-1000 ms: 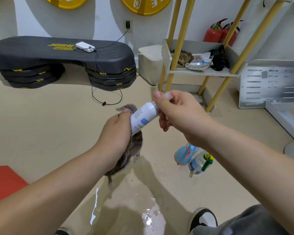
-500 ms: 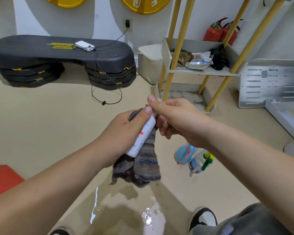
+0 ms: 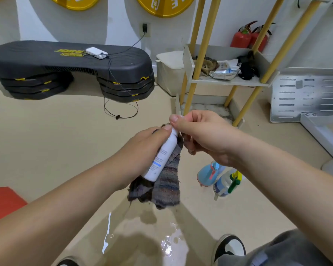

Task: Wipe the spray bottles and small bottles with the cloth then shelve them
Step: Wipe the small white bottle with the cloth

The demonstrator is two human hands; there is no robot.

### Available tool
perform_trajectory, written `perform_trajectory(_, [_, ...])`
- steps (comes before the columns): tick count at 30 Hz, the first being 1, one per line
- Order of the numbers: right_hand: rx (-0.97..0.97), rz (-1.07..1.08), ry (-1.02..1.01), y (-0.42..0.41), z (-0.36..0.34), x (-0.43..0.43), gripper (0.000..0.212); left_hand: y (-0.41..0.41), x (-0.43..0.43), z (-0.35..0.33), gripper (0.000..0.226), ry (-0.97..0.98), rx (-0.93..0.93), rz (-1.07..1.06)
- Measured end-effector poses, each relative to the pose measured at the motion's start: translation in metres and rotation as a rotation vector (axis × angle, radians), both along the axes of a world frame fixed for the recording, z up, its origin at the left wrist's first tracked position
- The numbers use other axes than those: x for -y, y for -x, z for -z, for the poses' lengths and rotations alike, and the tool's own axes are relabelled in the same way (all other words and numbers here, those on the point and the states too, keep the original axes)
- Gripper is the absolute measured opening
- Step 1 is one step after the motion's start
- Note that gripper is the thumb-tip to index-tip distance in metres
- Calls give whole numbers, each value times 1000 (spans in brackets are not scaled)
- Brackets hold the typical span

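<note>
The small white bottle (image 3: 162,156) is opaque, so what it holds cannot be told. It lies tilted in the left hand (image 3: 142,150), whose fingers wrap round it together with the striped cloth (image 3: 166,183). The cloth sits behind the bottle and hangs below the hand. The right hand (image 3: 204,135) pinches the bottle's top between thumb and forefinger, its other fingers curled.

Just below the right wrist, two spray bottles lie on the floor, touching or nearly so: a blue spray bottle (image 3: 206,173) and a clear spray bottle (image 3: 226,184) with a green and yellow trigger.

Beyond the right hand stands the shelf (image 3: 229,82) on yellow poles. Its tray holds a brown rag (image 3: 208,67), a foil pack (image 3: 225,71) and a black bundle (image 3: 247,70). One pole rises straight behind the right thumb.

Below both hands a wet patch (image 3: 167,244) shines on the floor, beside a shoe (image 3: 229,246). Far beyond the left hand sits a black step platform (image 3: 71,62) with a white power bank (image 3: 96,53) on it.
</note>
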State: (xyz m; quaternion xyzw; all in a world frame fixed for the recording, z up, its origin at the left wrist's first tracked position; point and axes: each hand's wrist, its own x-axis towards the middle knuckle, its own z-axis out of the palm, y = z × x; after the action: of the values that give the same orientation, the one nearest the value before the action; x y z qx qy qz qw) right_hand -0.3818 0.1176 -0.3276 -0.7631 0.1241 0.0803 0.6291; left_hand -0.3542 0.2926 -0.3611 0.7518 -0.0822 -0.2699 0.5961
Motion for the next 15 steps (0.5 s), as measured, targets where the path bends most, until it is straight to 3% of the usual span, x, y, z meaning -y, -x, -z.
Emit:
perform_trajectory(2, [11,45,37,-2,2,-2,36,2,1,-1,39,-33,91,6])
perform_trajectory(6, [-76,-51,-148,-2,2,0,27,-3,-7,-2,44,278,-383,-5])
perform_trajectory(8, [-101,-105,-209,-2,1,2,13,-8,-13,-4,40,313,-495,-4])
perform_trajectory(12, [-107,-135,-256,0,3,3,15,-6,-18,-10,40,297,-519,53])
perform_trajectory(15, [-77,-92,-181,1,2,2,4,-5,-13,-8,43,241,-439,29])
